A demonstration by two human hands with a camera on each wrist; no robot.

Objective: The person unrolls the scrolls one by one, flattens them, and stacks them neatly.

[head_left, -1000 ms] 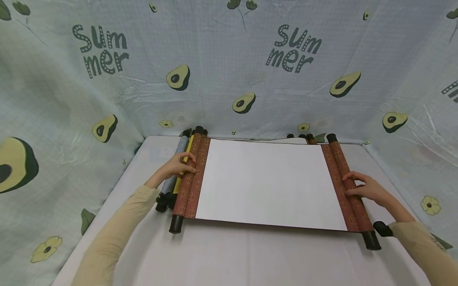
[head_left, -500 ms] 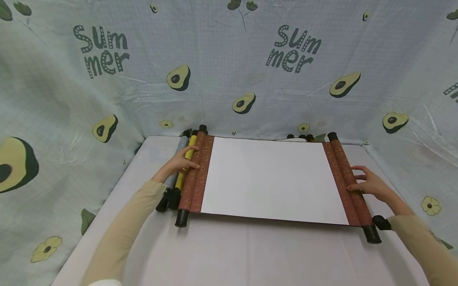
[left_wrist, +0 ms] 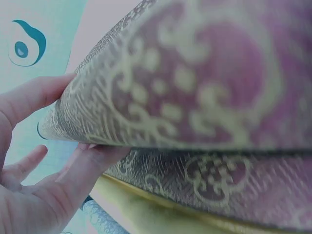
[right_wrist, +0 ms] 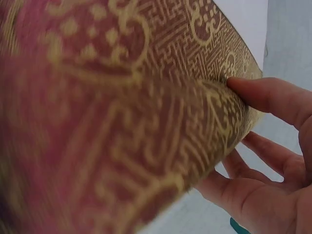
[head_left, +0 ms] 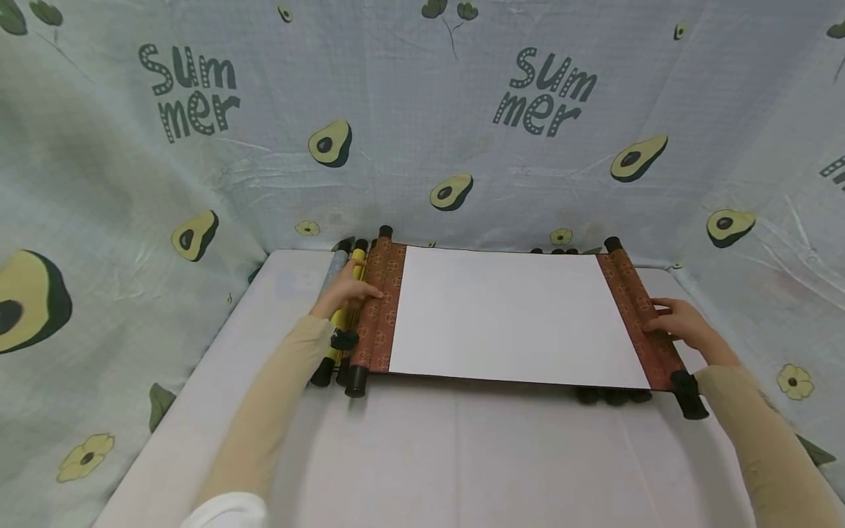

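Note:
A hanging scroll (head_left: 515,323) is spread between both hands, its blank white sheet face up, with red-brown patterned brocade and black knobs at either end. My left hand (head_left: 346,290) grips the left roll (head_left: 365,323), thumb on top and fingers underneath in the left wrist view. At the other end, my right hand (head_left: 686,326) pinches the right roll (head_left: 640,308); the right wrist view has the thumb (right_wrist: 268,97) on the brocade and the other fingers behind it. Part of the scroll's left side overlaps other rolled scrolls.
Left of the sheet lie a yellow rolled scroll (head_left: 337,323) and a blue-grey one (head_left: 335,265). Several dark knobs (head_left: 615,397) poke out below the sheet's front edge at right, their rolls hidden. Patterned curtain (head_left: 396,110) surrounds the white table (head_left: 422,455).
Both hands have carried the spread scroll away from the body, its left end also shifting right. More of the yellow scroll shows, and dark knobs have come into view below the front edge.

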